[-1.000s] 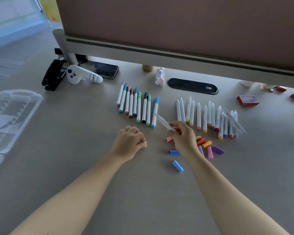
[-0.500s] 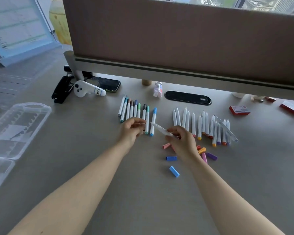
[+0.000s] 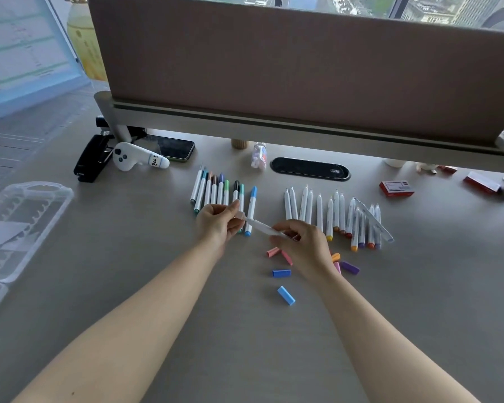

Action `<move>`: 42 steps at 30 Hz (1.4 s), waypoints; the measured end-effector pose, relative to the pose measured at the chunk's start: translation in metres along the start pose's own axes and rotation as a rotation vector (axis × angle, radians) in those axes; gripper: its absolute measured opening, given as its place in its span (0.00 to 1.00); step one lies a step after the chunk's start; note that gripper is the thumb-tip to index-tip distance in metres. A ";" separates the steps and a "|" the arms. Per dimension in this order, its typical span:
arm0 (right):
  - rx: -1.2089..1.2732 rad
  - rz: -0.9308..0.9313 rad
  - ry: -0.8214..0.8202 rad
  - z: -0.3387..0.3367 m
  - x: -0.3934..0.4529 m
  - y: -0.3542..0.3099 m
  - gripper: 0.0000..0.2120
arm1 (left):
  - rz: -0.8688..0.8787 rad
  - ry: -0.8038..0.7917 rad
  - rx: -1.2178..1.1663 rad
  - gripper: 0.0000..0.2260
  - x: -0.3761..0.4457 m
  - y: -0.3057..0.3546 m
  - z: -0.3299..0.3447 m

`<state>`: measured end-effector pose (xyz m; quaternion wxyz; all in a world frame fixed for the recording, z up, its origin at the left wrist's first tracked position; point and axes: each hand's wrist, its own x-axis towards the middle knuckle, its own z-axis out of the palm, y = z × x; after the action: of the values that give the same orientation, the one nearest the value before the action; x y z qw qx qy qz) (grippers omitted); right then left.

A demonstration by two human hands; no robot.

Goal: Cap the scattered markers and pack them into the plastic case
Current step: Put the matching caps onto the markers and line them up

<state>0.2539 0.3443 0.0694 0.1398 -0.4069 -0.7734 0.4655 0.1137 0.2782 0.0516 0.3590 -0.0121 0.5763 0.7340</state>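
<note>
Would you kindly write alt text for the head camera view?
The right hand holds a white marker while the left hand pinches a cap at its tip. Rows of markers and loose caps lie on the grey desk.

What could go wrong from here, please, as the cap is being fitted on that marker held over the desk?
The left hand brings a white cap to the tip of the marker gripped by the right hand; misaligned, the tip could smear fingers. The right forearm hangs over the loose caps, so a sweep might scatter them. The plastic case lies far left at the desk's edge, so a careless reach could nudge it.
</note>
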 end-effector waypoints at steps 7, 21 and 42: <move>0.080 0.016 -0.006 0.005 0.007 -0.001 0.01 | 0.120 -0.050 0.245 0.11 -0.001 -0.004 0.011; 0.182 0.032 0.141 0.019 0.034 -0.004 0.03 | 0.099 -0.237 0.341 0.09 0.022 0.002 0.034; -0.529 0.194 0.199 0.031 0.119 0.049 0.14 | 0.591 -0.230 1.446 0.20 0.132 -0.028 0.042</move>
<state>0.1854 0.4276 -0.0068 0.0591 -0.5449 -0.8078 0.2169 0.0475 0.3842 -0.0148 0.1253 0.4538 0.8493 0.2390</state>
